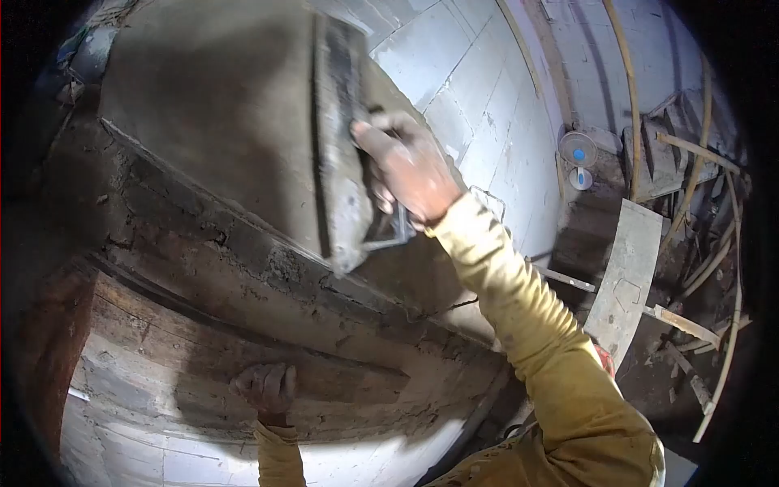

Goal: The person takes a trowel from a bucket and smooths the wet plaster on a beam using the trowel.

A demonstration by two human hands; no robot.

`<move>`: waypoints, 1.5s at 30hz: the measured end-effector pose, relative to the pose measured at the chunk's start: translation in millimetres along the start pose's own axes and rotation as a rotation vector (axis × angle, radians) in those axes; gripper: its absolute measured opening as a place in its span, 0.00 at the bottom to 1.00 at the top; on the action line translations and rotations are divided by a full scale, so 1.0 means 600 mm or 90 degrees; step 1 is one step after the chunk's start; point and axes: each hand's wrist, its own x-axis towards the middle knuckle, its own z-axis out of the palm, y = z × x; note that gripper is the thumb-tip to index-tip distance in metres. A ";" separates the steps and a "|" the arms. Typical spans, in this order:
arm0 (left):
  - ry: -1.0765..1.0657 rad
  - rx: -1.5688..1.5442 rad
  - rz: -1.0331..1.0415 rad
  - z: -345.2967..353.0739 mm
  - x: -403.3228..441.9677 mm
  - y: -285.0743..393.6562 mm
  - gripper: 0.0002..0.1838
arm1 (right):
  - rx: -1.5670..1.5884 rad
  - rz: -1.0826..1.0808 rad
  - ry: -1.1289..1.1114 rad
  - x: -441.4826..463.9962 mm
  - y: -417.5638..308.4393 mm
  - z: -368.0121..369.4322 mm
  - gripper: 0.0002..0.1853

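My right hand, dusted with mortar, is closed on the handle of a long plastering trowel. The mortar-smeared blade stands almost upright in view, held against or close to the wet grey plaster; contact cannot be made out exactly. Lower down, my left hand is closed, its fingers curled over a worn wooden board below the plastered face. Between board and plaster runs a rough, crumbly mortar edge.
A pale block wall adjoins the plaster. To the right stand a fan, a long plank and several bent wooden poles. A dark wooden post is at the lower left.
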 end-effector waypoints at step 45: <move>0.011 0.017 0.035 -0.001 0.014 0.007 0.09 | 0.211 0.101 0.012 -0.095 0.068 -0.035 0.15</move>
